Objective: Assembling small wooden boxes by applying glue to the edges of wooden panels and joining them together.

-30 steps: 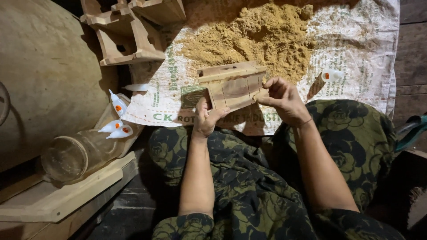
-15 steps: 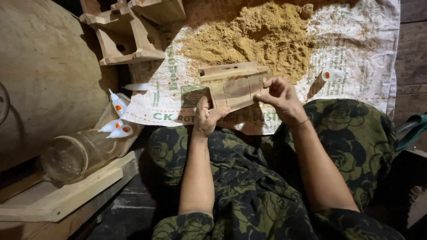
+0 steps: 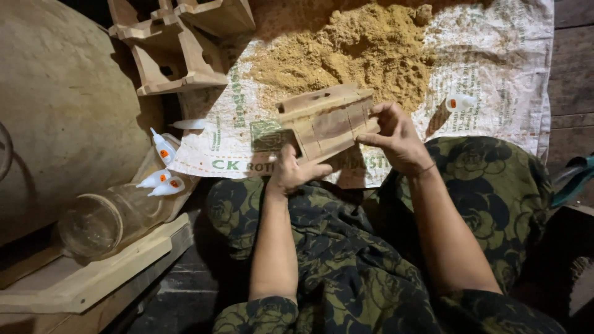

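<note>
Both grips on wooden piece (image 3: 328,120) — sawdust (image 3: 352,52) behind

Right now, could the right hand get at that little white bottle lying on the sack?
Probably yes. The bottle lies in the open on the sack, just beyond the right hand, with nothing between them. But that hand is holding the wooden piece with the left hand, so it would have to let go.

A white woven plastic sack (image 3: 495,68) lies spread over a dark plank floor (image 3: 572,74), lit warmly from above. Left of the sack rises a large rounded tan surface (image 3: 62,111) (its kind is unclear). Below-left of the sack lies a pale wooden board (image 3: 93,278).
</note>
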